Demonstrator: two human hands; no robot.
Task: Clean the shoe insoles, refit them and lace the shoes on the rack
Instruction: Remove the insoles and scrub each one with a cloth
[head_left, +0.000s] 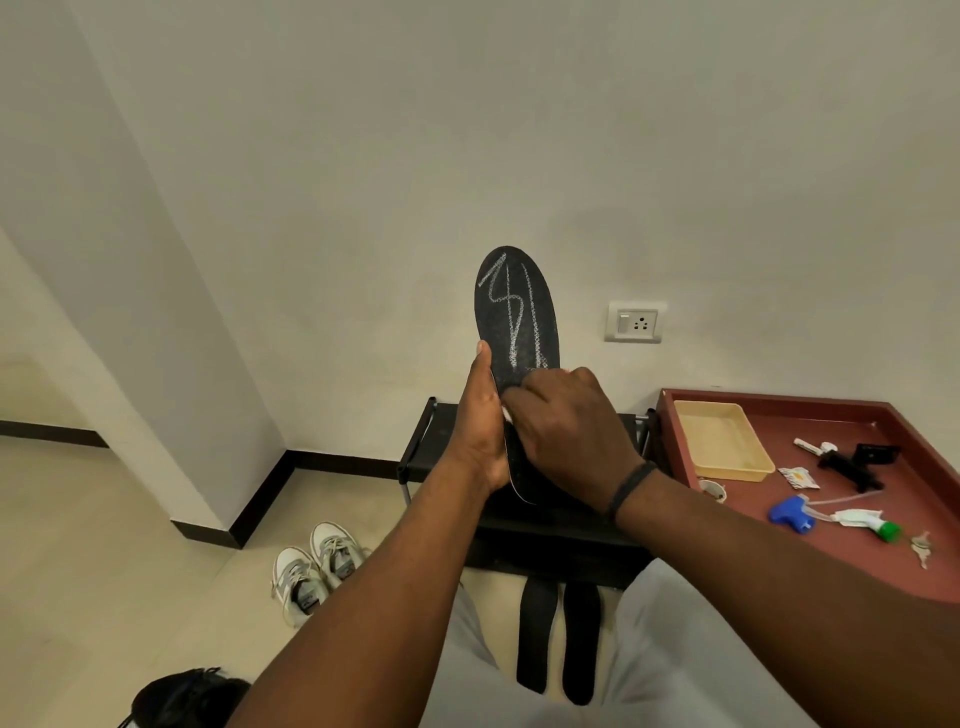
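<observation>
Cleaning step in hand: left hand (480, 431) is gripping the flat black foam insole with white scribble marks (517, 312) by its edge, thumb up along the side, holding it upright above the low black metal shoe rack (524, 519). Right hand (566, 426) is curling over the insole's lower half, fingers pressing what looks like a white cloth or wipe (506, 414) against it, mostly hidden so can't confirm. Marks are covering the whole upper half, so judging wiping as barely started. Two more plain black insoles (556, 634) are lying on the floor just in front of the rack, pair of white lace-up sneakers (317, 571) left of the rack, blue-and-green plastic spray bottle (831, 517) on the red-brown tray table (779, 551) right of it. Next move is calling for firm strokes upward over the marks while the left hand is bracing
</observation>
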